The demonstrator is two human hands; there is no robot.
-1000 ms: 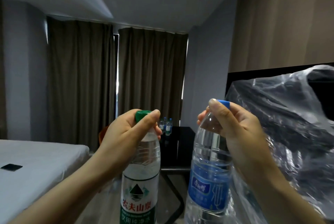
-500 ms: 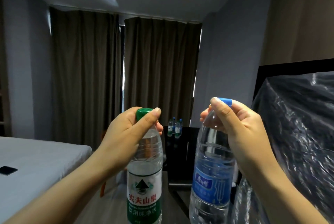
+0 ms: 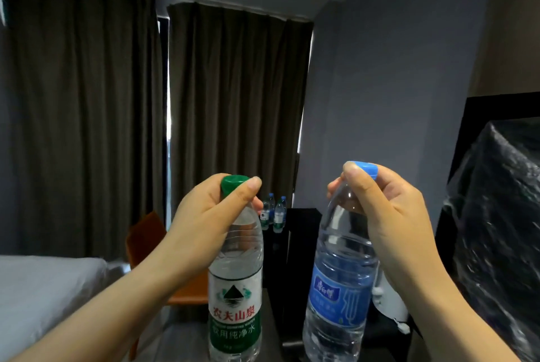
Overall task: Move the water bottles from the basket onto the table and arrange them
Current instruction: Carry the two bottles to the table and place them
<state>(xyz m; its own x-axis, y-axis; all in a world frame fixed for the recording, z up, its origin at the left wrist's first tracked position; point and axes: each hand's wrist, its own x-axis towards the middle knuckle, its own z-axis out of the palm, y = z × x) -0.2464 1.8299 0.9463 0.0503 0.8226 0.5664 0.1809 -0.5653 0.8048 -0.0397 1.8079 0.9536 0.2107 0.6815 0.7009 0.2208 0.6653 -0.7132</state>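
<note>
Green-capped bottle (image 3: 235, 274) gripped by left hand (image 3: 204, 224) | blue-capped bottle (image 3: 342, 282) gripped by right hand (image 3: 385, 209)

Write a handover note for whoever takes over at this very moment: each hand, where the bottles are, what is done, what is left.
Left hand: grips the green-capped water bottle at its neck, upright.
Right hand: grips the blue-capped water bottle at its neck, upright.
Done: a few bottles stand together on the dark table far ahead.
Left: set both held bottles down there and line them up. The basket is out of view, so check it for more.
</note>
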